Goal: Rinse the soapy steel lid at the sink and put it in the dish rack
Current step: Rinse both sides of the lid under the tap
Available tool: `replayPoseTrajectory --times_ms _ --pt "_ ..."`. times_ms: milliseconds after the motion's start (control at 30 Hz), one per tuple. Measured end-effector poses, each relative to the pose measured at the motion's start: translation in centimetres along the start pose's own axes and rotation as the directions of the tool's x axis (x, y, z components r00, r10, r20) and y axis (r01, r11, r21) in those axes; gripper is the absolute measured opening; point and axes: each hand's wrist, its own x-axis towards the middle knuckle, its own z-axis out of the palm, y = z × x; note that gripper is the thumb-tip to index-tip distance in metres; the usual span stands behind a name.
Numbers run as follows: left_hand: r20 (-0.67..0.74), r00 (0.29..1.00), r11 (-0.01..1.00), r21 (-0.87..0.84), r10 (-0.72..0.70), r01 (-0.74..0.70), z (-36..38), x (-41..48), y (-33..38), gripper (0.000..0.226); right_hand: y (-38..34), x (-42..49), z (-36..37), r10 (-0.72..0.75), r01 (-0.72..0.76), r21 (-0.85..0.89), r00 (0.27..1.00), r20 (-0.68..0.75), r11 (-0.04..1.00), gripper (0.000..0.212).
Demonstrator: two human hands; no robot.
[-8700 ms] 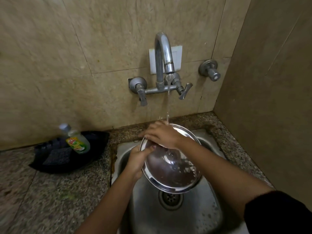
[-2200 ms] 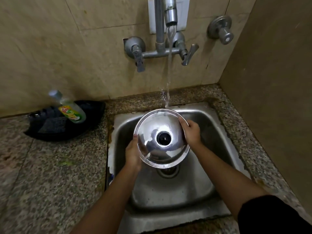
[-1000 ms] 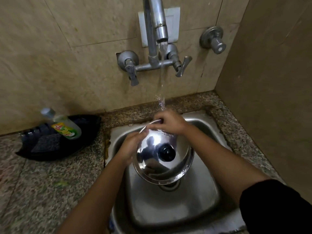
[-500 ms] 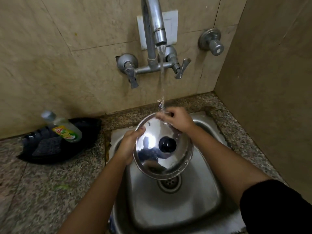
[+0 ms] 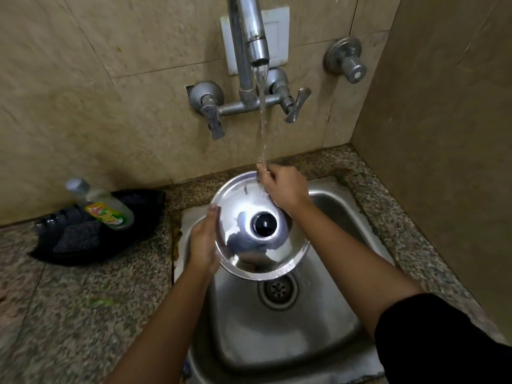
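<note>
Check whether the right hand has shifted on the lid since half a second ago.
Barely: the right hand still grips the steel lid's far rim under the faucet stream.

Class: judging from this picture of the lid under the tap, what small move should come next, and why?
Probably turn the lid under the stream: water lands only at its far rim beside the right hand, while the left hand holds the near-left edge.

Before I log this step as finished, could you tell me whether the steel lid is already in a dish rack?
No, the steel lid is held over the sink by the left hand and right hand.
</note>
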Motion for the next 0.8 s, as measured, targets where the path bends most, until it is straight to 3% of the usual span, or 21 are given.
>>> replayPoseTrajectory --times_ms 133,200,300,400,533,667,800 --pt "-0.232 0.972 0.983 -0.172 0.026 -0.067 -1.1 1.0 -0.6 0.045 1.7 -2.3 1.2 0.213 -0.199 0.216 0.976 -0.046 0.956 0.036" --pt "-0.251 0.968 0.964 -0.262 -0.023 -0.045 -1.5 1.9 -1.1 0.061 1.4 -3.4 1.9 0.300 -0.278 0.387 0.954 0.002 0.879 0.033" --pt "-0.218 0.968 0.938 -0.344 -0.123 0.041 -0.7 1.8 -0.7 0.057 0.6 -4.0 2.0 0.451 -0.380 0.614 0.892 0.044 0.692 0.034" --pt "-0.160 0.956 0.883 -0.445 -0.244 0.150 0.5 2.2 -0.5 0.062 0.2 -3.5 1.8 0.559 -0.411 0.716 0.828 0.036 0.564 0.037" --pt "-0.009 0.942 0.832 -0.473 -0.335 0.291 1.4 3.3 -1.3 0.093 1.1 -2.8 0.8 0.606 -0.346 0.769 0.792 -0.068 0.538 0.036" --pt "0.191 0.934 0.839 -0.413 -0.302 0.355 4.5 2.2 -0.3 0.076 3.5 -2.5 -0.7 0.688 -0.329 0.787 0.708 -0.160 0.522 0.043" --pt "0.260 0.940 0.935 -0.220 -0.220 0.279 7.2 2.3 -0.4 0.086 5.9 -3.3 -1.7 0.762 -0.305 0.810 0.600 -0.245 0.501 0.048"
